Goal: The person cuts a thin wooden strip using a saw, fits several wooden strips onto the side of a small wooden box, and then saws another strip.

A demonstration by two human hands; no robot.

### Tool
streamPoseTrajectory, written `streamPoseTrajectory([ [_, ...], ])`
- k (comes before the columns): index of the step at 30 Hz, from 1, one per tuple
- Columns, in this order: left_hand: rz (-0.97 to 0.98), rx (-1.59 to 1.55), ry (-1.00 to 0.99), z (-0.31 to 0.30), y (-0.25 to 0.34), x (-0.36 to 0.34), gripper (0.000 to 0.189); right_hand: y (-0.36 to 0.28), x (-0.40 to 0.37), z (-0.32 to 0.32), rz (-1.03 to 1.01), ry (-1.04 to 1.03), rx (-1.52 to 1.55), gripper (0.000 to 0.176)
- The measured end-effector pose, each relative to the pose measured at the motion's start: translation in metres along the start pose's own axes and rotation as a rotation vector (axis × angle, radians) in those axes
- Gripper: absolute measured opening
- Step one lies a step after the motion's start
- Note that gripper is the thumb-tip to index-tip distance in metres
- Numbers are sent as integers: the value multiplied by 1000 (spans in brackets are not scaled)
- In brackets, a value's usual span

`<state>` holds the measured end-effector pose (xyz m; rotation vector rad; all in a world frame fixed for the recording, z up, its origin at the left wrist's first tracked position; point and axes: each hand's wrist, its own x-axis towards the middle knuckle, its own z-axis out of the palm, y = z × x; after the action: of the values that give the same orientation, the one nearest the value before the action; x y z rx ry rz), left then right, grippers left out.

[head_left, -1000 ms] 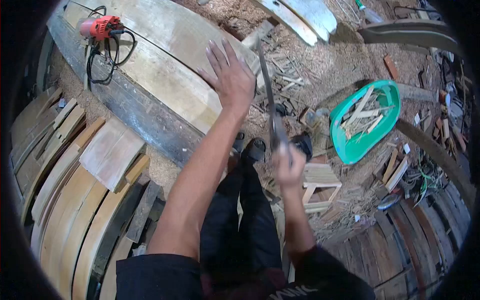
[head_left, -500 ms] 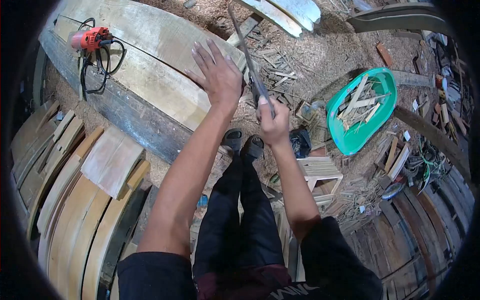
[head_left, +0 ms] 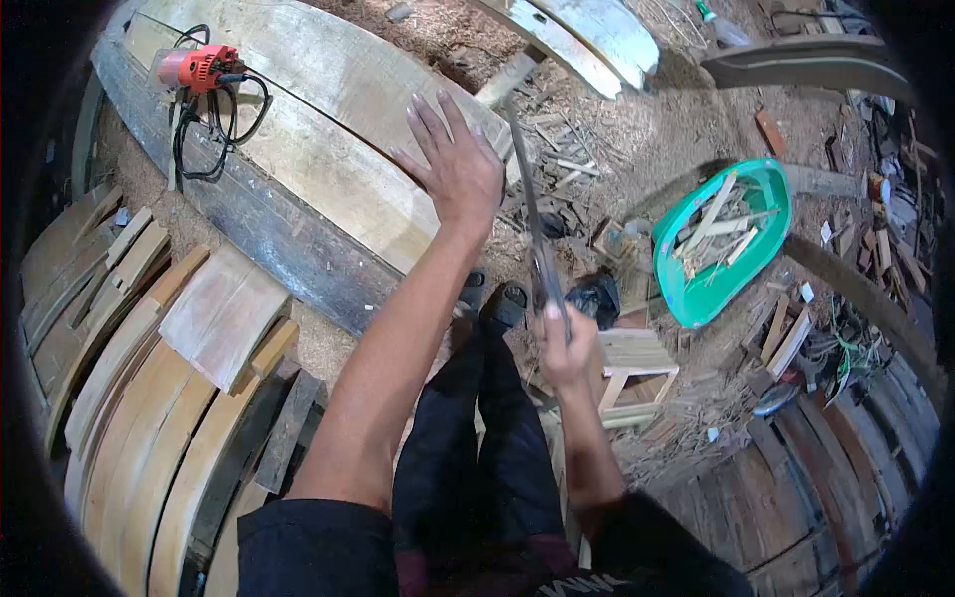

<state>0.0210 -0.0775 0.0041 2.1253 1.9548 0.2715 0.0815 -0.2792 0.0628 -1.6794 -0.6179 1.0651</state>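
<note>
My left hand (head_left: 458, 169) lies flat on the end of a wide pale board (head_left: 328, 70), fingers spread. My right hand (head_left: 567, 343) is wrapped round the handle of a handsaw (head_left: 534, 214), held close to my legs. Seen nearly edge-on, the long dark blade points away from me, its far part beside the board's end and just right of my left hand. Under that board, a second light plank (head_left: 308, 149) rests on a grey, weathered beam (head_left: 269, 234).
An orange power tool (head_left: 211, 68) with a black cord sits on the planks. Curved boards (head_left: 149, 428) are stacked at left. A green tub (head_left: 686, 298) of wood offcuts stands at right, near a small wooden crate (head_left: 637, 373). Sawdust and scraps cover the ground.
My right hand has pulled the handsaw back toward my body. My left hand stays pressed on the board, and the whole view has shifted slightly.
</note>
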Motion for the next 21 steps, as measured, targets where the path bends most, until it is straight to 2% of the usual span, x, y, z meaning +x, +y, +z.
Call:
streamPoseTrajectory([
  [2, -1, 4, -11, 2, 0, -5, 63, 5, -5, -4, 0, 28, 26, 37],
  [3, 1, 12, -12, 1, 0, -4, 63, -7, 21, 3, 65, 4, 42, 37],
  [4, 2, 19, 2, 1, 0, 0, 63, -7, 53, 12, -2, -4, -16, 37],
  [7, -3, 10, -15, -1, 1, 1, 63, -7, 64, 22, -88, 16, -156, 38],
  [8, 4, 2, -12, 0, 4, 1, 63, -6, 36, 16, -114, 19, -121, 44],
  [10, 6, 6, -1, -1, 1, 0, 63, 17, -37, -5, 0, 26, 45, 42],
  [13, 21, 0, 13, -4, 2, -1, 62, -7, -12, -11, 82, 10, 54, 43],
  [14, 16, 10, 16, 0, 0, 0, 62, 0, 19, -6, 77, -19, 19, 44],
  [15, 25, 3, 37, 0, 2, 6, 62, 5, 56, 6, -31, -24, -39, 42],
  [17, 33, -4, 26, -2, 0, -1, 62, -17, 72, 22, 6, -20, -85, 40],
  [19, 17, 4, 3, -2, 4, 1, 63, -4, 24, 16, -104, 86, -71, 40],
  [20, 6, -7, -4, -3, 4, 3, 63, 3, -7, 8, -65, 45, -73, 39],
  [21, -8, -13, -21, -4, 3, 0, 63, 12, -34, 6, 1, 85, 60, 40],
])
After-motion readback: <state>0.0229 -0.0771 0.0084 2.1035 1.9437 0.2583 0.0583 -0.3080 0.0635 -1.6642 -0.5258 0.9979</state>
